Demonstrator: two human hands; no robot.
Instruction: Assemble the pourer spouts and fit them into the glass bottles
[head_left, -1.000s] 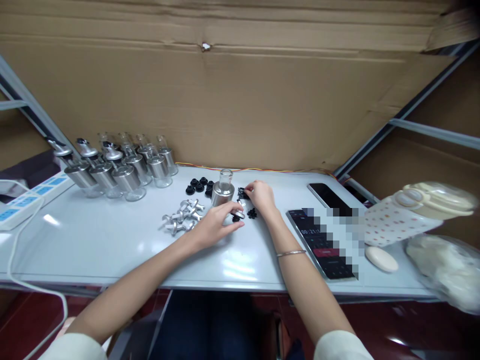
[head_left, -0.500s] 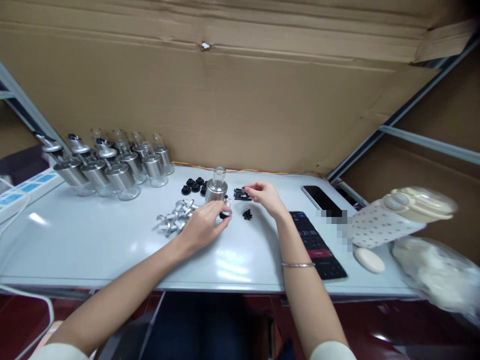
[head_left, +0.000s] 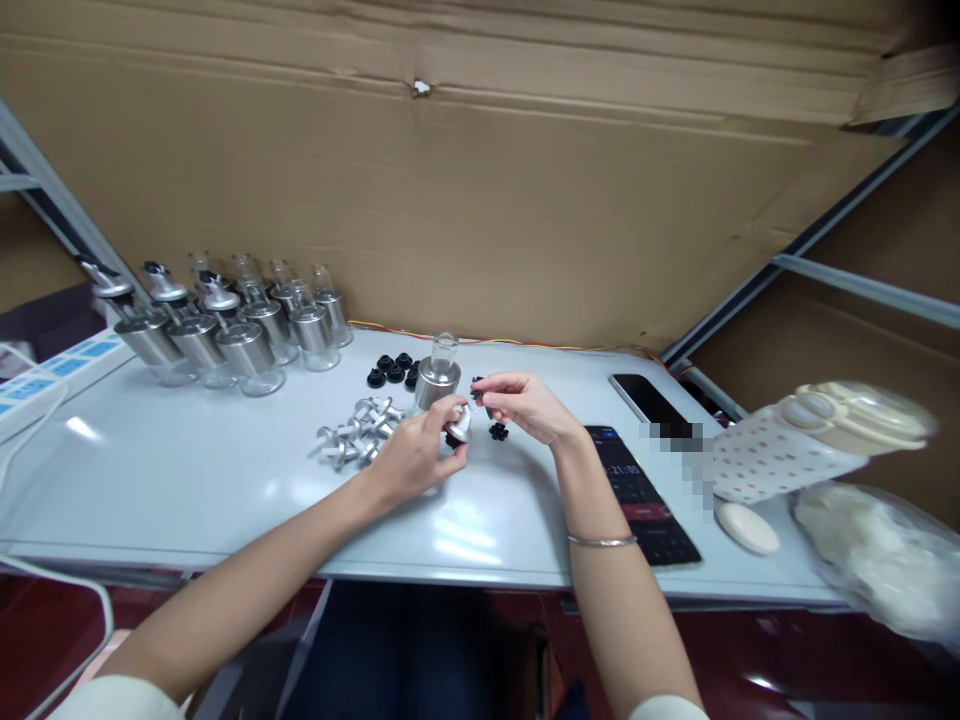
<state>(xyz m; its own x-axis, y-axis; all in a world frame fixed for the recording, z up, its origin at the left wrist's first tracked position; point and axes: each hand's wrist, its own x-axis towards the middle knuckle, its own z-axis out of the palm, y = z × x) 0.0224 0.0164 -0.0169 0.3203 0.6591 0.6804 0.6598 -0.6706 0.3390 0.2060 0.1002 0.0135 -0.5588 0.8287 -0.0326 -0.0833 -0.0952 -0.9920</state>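
The left hand (head_left: pixel 414 452) pinches a silver spout (head_left: pixel 461 426) and the right hand (head_left: pixel 523 408), just beside it, a black piece (head_left: pixel 478 395), apparently a fitting step calling for careful alignment.

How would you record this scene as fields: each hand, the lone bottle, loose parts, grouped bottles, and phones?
Left hand: grip closed on a silver-and-black piece
Right hand: pinching a small black part
Lone bottle: upright, just beyond the left hand
Loose parts: silver pieces, black stoppers, tiny black bits
Grouped bottles: back left, three with spouts
Phones: two, right side
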